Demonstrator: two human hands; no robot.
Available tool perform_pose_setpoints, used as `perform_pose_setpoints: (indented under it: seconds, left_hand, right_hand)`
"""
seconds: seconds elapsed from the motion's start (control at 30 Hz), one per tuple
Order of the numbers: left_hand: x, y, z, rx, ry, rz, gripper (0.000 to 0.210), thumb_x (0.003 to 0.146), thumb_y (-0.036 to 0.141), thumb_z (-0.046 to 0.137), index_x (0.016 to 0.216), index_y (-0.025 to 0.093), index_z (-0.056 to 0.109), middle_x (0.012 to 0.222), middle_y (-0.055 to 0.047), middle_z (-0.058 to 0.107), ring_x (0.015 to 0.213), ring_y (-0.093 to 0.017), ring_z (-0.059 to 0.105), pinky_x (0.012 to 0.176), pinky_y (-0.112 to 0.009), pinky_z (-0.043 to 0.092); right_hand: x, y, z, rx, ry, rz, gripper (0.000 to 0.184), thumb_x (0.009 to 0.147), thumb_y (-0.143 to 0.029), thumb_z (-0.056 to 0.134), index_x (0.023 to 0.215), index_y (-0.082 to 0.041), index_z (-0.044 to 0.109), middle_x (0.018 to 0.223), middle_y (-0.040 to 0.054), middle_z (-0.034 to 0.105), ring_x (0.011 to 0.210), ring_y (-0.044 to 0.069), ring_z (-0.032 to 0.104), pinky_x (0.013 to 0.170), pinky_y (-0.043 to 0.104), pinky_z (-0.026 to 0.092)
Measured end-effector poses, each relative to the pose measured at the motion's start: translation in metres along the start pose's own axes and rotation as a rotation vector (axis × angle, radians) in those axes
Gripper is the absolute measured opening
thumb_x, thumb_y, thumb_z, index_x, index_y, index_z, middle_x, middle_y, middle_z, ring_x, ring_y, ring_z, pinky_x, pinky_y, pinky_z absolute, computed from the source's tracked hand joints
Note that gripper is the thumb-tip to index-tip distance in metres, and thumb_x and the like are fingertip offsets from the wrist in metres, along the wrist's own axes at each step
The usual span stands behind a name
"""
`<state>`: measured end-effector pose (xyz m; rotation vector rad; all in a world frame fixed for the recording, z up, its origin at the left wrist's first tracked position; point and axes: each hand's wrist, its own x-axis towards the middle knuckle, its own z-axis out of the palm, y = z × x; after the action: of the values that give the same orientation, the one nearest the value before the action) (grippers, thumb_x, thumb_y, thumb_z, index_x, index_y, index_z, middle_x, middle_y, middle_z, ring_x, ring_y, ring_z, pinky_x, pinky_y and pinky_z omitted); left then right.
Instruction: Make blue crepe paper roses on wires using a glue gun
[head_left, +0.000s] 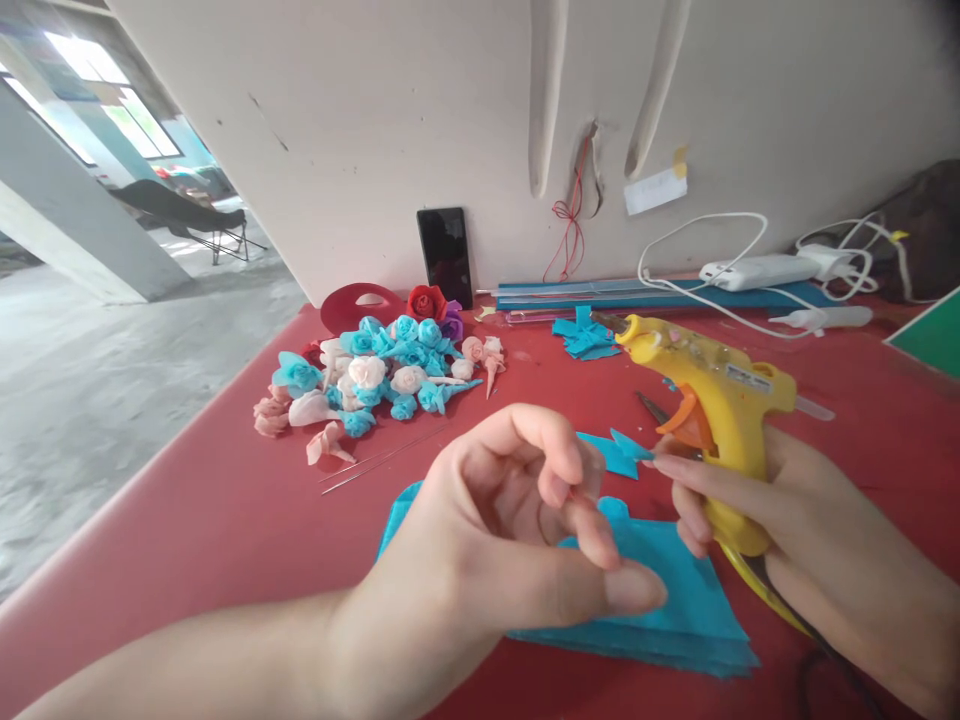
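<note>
My right hand (810,520) is wrapped round the handle of a yellow hot glue gun (675,350) with an orange trigger (686,420). Its nozzle points left. At the tip of a finger of that hand is a small pointed blue crepe paper piece (632,447); whether it is pinched I cannot tell. My left hand (495,530) hovers in front of a stack of blue crepe paper sheets (675,590), partly hiding it. The fingers are curled, the thumb stands apart from them, and nothing shows between them.
Several blue, white and pink paper flowers (367,372) are heaped at the left. Thin wires (382,460) lie before them. A phone (444,255) leans on the back panel. Blue scraps (585,338) and a white power strip (757,272) with cables lie at the back.
</note>
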<state>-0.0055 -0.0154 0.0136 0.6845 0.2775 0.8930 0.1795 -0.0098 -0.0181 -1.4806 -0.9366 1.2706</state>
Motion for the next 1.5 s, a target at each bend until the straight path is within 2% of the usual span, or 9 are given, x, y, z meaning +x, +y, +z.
perform_pose_setpoints:
  seconds: [0.2,0.33,0.43,0.53,0.6,0.67,0.73,1.3,1.5]
  left_hand:
    - [0.000,-0.008,-0.008,0.096,-0.060,0.026,0.033,0.069,-0.012,0.062,0.077,0.019,0.055,0.069,0.006,0.057,0.066,-0.001,0.055,0.063,-0.006,0.049]
    - [0.003,-0.008,-0.007,0.207,-0.025,0.024,0.027,0.068,-0.003,0.069,0.070,0.017,0.051,0.063,0.006,0.047,0.060,-0.003,0.049,0.059,-0.009,0.046]
    - [0.008,-0.005,-0.008,0.310,0.061,-0.035,0.024,0.069,0.006,0.072,0.068,0.015,0.051,0.064,0.005,0.051,0.057,-0.003,0.051,0.054,-0.010,0.044]
    - [0.014,-0.003,-0.014,0.380,0.108,-0.148,0.033,0.083,0.034,0.059,0.059,0.014,0.049,0.049,0.005,0.050,0.036,-0.002,0.043,0.038,-0.013,0.034]
    - [0.016,-0.002,-0.019,0.412,0.091,-0.244,0.052,0.090,0.045,0.043,0.047,0.015,0.040,0.032,0.007,0.034,0.025,-0.002,0.028,0.031,-0.015,0.022]
    - [0.018,-0.001,-0.021,0.431,0.074,-0.295,0.058,0.091,0.045,0.038,0.041,0.017,0.028,0.029,0.009,0.018,0.026,-0.002,0.016,0.030,-0.017,0.013]
    - [0.018,0.001,-0.022,0.429,0.063,-0.293,0.059,0.090,0.042,0.041,0.040,0.017,0.022,0.032,0.009,0.014,0.029,-0.001,0.013,0.033,-0.018,0.010]
    - [0.019,0.002,-0.023,0.388,0.038,-0.293,0.059,0.090,0.040,0.041,0.040,0.016,0.021,0.033,0.008,0.013,0.032,-0.002,0.013,0.036,-0.021,0.011]
    - [0.019,-0.001,-0.024,0.411,0.046,-0.293,0.060,0.088,0.042,0.045,0.038,0.017,0.022,0.033,0.008,0.014,0.031,-0.002,0.014,0.036,-0.022,0.010]
  right_hand:
    - [0.000,0.005,-0.002,0.017,-0.023,0.004,0.042,0.056,-0.044,0.074,0.077,-0.020,0.046,0.040,-0.0040,0.052,0.039,0.013,0.048,0.044,0.022,0.039]
    - [0.001,0.006,-0.003,0.024,-0.034,0.019,0.042,0.057,-0.044,0.074,0.079,-0.020,0.047,0.040,-0.0042,0.052,0.040,0.012,0.049,0.046,0.023,0.039]
    - [0.000,0.004,-0.003,0.048,-0.053,0.027,0.046,0.057,-0.045,0.075,0.082,-0.020,0.046,0.041,-0.0050,0.053,0.040,0.012,0.049,0.049,0.024,0.042]
    - [-0.001,0.004,-0.004,0.068,-0.068,0.035,0.044,0.060,-0.044,0.075,0.084,-0.021,0.047,0.043,-0.0059,0.052,0.041,0.011,0.048,0.047,0.024,0.041]
    - [-0.002,0.004,-0.004,0.077,-0.072,0.044,0.042,0.061,-0.044,0.075,0.084,-0.020,0.048,0.043,-0.0055,0.052,0.042,0.011,0.047,0.046,0.023,0.040]
    - [-0.001,0.003,-0.003,0.083,-0.071,0.053,0.041,0.062,-0.043,0.075,0.083,-0.020,0.049,0.042,-0.0052,0.051,0.043,0.011,0.047,0.046,0.023,0.040]
    - [-0.001,0.002,-0.002,0.091,-0.070,0.055,0.041,0.061,-0.044,0.075,0.083,-0.020,0.050,0.042,-0.0053,0.051,0.042,0.011,0.046,0.046,0.023,0.039]
    - [-0.005,0.003,-0.005,0.138,-0.097,0.030,0.036,0.065,-0.040,0.075,0.082,-0.021,0.050,0.044,-0.0050,0.052,0.043,0.011,0.047,0.047,0.024,0.040]
    - [-0.002,0.006,-0.005,0.246,-0.292,0.060,0.027,0.071,-0.037,0.073,0.078,-0.019,0.054,0.042,-0.0061,0.048,0.039,0.007,0.044,0.042,0.018,0.038]
